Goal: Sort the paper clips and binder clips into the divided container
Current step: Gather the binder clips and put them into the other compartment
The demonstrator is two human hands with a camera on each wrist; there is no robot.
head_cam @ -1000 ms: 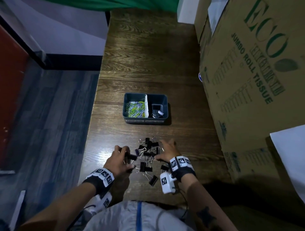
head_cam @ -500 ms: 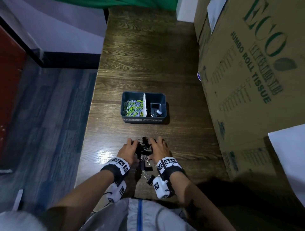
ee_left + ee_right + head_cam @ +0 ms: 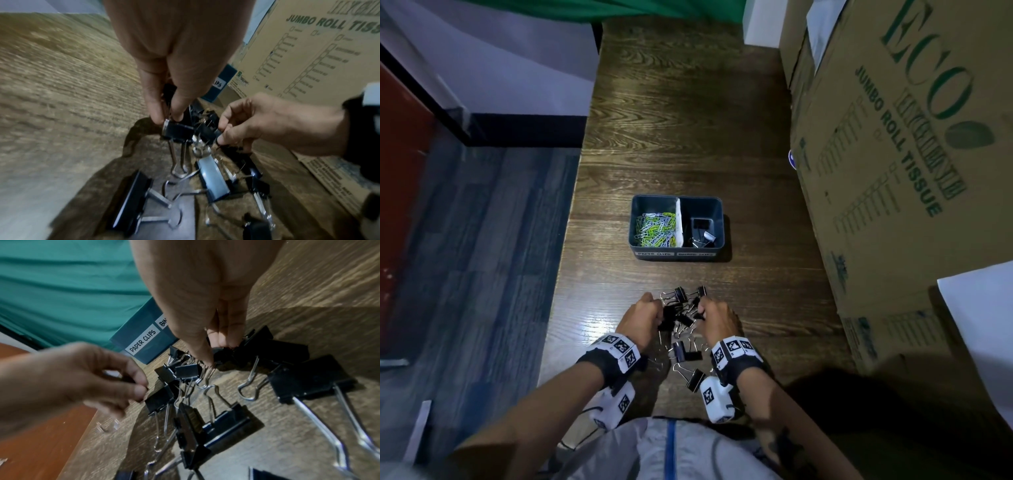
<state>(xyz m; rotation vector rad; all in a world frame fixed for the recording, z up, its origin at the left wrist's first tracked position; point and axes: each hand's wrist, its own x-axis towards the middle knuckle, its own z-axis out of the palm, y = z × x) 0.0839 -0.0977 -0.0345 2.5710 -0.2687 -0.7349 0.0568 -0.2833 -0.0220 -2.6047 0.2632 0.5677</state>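
Observation:
A pile of black binder clips (image 3: 683, 315) lies on the wooden table near its front edge. My left hand (image 3: 643, 317) grips binder clips (image 3: 177, 132) at the pile's left side. My right hand (image 3: 717, 317) pinches binder clips (image 3: 223, 356) at the pile's right side. More clips lie loose between my wrists (image 3: 686, 353). The grey divided container (image 3: 717, 205) stands farther back. Its left half holds coloured paper clips (image 3: 655, 229). Its right half holds a few binder clips (image 3: 702, 233). White labels (image 3: 142, 343) mark its front wall.
A large cardboard box (image 3: 900, 154) stands along the table's right side, close to the container. The table's left edge (image 3: 558, 274) drops to a grey floor. A white sheet (image 3: 983, 325) lies at the right.
Both hands moved inward and forward, from the pile's outer sides to close together over it, and curled their fingers round binder clips. The pile is bunched tighter between them.

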